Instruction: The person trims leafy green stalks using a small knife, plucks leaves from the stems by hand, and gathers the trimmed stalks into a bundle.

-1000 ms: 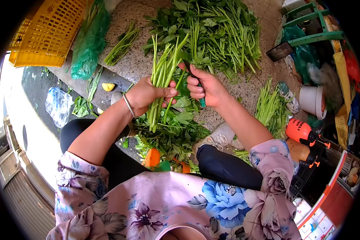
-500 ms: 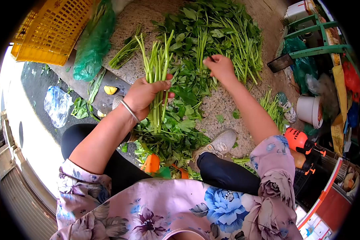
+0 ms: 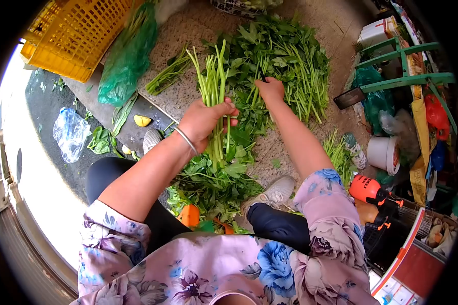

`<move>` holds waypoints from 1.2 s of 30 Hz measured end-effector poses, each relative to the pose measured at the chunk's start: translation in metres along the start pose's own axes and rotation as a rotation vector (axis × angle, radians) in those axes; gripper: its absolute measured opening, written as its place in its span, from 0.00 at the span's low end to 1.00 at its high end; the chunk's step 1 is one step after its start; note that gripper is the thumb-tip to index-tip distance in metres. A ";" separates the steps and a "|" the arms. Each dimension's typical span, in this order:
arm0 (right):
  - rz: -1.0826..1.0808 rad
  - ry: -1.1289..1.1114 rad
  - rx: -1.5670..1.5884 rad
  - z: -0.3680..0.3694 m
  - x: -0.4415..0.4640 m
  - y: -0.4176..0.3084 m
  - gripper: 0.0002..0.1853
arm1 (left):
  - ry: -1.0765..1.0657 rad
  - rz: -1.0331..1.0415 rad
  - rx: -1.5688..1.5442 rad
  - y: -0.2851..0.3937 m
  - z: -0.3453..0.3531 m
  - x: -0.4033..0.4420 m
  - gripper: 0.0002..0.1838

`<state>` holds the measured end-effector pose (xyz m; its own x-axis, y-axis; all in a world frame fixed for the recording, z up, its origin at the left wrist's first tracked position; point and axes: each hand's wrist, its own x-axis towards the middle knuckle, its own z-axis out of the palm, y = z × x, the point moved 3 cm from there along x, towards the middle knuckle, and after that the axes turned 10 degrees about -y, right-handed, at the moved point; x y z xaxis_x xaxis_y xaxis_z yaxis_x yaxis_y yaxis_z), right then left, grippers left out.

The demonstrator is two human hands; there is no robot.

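My left hand point(image 3: 206, 122), with a bangle at its wrist, is closed around an upright bunch of leafy-green stalks point(image 3: 211, 81), their pale cut ends pointing away from me. Ahead and to the right, my right hand point(image 3: 270, 92) is at the near left side of a large pile of the same greens point(image 3: 305, 71). Its fingers are bent together against the stalks, with a small dark thing at their tips; what they grip is hidden. Below the left hand, a heap of loose leaves point(image 3: 216, 185) lies between my feet.
A small bundle of stalks point(image 3: 169, 72) lies beyond the left hand, near a green plastic bag point(image 3: 127, 61) and a yellow crate point(image 3: 79, 38). To the right are a green metal frame point(image 3: 404, 81), a white bucket point(image 3: 383, 154) and an orange sprayer bottle point(image 3: 365, 189).
The right hand has moved slightly left and away from me, in against the stalks. The left hand still holds its bunch. The whole view has shifted a little.
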<state>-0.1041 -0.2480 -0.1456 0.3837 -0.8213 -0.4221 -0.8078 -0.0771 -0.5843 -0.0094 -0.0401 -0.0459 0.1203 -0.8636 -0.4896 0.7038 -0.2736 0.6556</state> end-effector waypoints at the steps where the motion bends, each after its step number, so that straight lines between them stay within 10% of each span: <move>1: 0.020 -0.104 0.226 0.001 0.000 0.004 0.11 | 0.001 0.010 -0.004 0.001 -0.003 0.001 0.09; 10: -0.051 -0.477 0.900 -0.022 -0.094 -0.013 0.07 | 0.131 0.009 0.091 -0.005 -0.005 0.007 0.08; 36: -0.215 -0.310 0.736 -0.068 -0.204 -0.066 0.09 | -0.278 0.070 -0.217 -0.013 0.048 0.002 0.17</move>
<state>-0.1590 -0.1134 0.0261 0.6895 -0.6293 -0.3586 -0.2444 0.2640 -0.9331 -0.0521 -0.0589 -0.0276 -0.0002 -0.9674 -0.2534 0.8362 -0.1391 0.5305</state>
